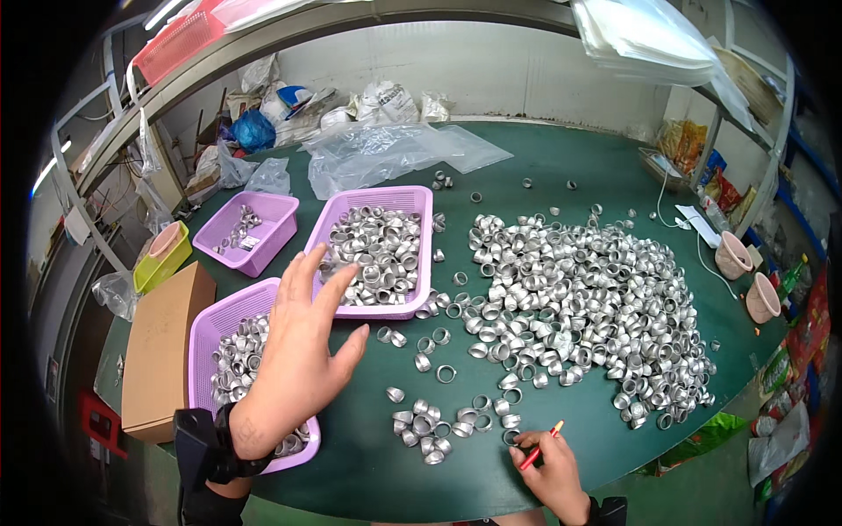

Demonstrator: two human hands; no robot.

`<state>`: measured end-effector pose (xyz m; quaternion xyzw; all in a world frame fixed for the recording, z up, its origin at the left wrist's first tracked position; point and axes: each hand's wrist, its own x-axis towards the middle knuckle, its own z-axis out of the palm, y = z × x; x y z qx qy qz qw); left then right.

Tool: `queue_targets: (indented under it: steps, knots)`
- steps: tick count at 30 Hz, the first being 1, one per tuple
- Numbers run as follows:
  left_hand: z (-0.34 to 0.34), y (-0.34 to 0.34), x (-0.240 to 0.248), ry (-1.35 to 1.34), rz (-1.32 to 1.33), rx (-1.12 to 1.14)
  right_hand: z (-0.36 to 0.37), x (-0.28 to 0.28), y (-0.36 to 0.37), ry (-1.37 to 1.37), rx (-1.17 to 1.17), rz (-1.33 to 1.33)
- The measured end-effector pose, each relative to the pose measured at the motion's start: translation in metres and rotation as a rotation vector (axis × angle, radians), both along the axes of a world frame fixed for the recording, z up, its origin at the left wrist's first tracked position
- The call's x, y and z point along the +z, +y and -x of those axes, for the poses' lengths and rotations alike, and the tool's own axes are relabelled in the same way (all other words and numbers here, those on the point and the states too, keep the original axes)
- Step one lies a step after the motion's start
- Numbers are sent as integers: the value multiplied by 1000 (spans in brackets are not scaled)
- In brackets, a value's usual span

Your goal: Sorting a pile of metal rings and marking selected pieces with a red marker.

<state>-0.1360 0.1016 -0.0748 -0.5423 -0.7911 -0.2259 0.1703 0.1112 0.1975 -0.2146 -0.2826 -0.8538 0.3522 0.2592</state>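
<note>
Flanking rings [422,427] are hands [303,368] [553,478], one holding a pen [530,458].

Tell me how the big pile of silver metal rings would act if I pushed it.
The pile of silver metal rings would probably slump and scatter, being loosely heaped. Stray rings may roll, given their round outlines. Each likely stays stiff, judging by the metallic sheen.

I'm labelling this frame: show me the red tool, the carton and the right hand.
Red tool [530,458]: head view, red end.
Carton [164,355]: head view, broad face.
Right hand [556,471]: head view, its middle.
</note>
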Motion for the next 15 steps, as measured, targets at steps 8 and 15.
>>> queue_targets:
  steps: [8, 15]
  knots:
    - [-66, -33, -111, -190, 302, -226, 13, -14, 8, -134, -93, -203]
    - [-103, -43, -158, -379, -47, -313, -4, -7, -13, 0, 249, -105]
